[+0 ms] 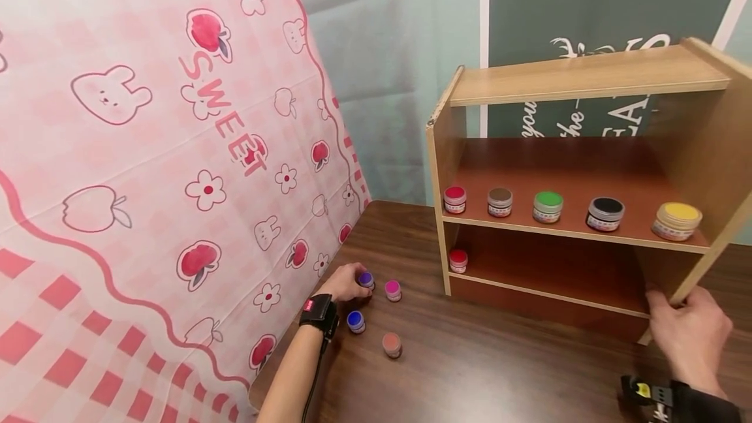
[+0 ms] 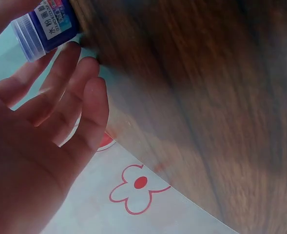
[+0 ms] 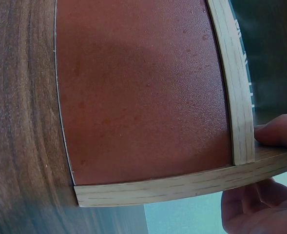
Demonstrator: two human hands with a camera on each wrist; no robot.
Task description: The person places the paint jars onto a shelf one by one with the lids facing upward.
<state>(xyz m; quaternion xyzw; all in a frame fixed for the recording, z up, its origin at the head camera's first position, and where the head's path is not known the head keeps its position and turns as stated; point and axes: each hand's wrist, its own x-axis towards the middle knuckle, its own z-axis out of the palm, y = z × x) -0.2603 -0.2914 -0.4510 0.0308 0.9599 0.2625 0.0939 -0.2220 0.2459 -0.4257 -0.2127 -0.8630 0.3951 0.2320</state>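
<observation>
On the left of the table, my left hand [image 1: 346,284] holds a purple paint jar [image 1: 366,279] between thumb and fingers. In the left wrist view, the jar [image 2: 48,24] shows a clear lid and a printed label, with the other fingers loosely bent beside it. My right hand [image 1: 690,328] grips the right side panel of a small wooden shelf [image 1: 564,80]. Its thumb [image 3: 279,130] lies on the inner face and the fingers are bent behind the panel's outer side. Near the left hand stand a magenta jar [image 1: 393,290], a blue jar [image 1: 355,322] and a brownish-pink jar [image 1: 391,344].
Along the middle board are red [image 1: 455,200], brown [image 1: 500,202], green [image 1: 548,206], black [image 1: 605,214] and yellow [image 1: 677,220] jars. Another red jar [image 1: 458,260] stands at the lower board's left end. A pink patterned cloth [image 1: 158,149] hangs along the table's left edge.
</observation>
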